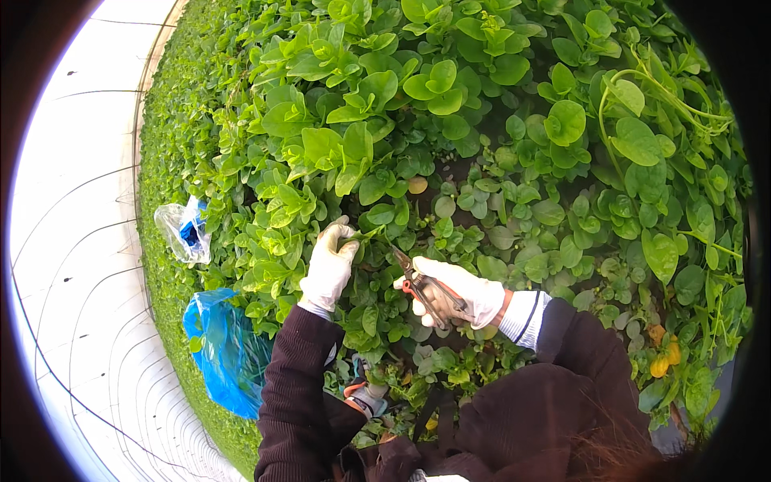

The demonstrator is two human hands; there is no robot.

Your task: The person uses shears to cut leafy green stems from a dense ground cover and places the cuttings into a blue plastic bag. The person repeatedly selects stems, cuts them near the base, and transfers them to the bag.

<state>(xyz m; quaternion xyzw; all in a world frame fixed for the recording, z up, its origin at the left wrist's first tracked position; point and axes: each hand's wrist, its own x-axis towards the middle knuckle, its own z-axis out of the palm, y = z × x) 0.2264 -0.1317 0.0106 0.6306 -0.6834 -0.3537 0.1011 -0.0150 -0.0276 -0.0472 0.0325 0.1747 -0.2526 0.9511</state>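
Observation:
My left hand [328, 265], in a white glove, pinches a thin green shoot [370, 233] between thumb and fingers. Beside it grows a dense stand of thick, rounded-leaf greens [289, 205]. A pair of pruning shears [415, 286] with red-orange parts on its handles lies in the grip of my right hand [476, 295], also gloved in white. The shears' blades point up and left toward the shoot, a short gap away from it. Whether the blades are parted is hard to tell.
A blue plastic bag [226, 355] with greens inside rests on the plants at left. Above it lies a clear bag [181, 235] with something blue in it. My shoe [367, 397] stands among leaves. White greenhouse film [72, 181] rises at far left; twining vines [632, 114] hang right.

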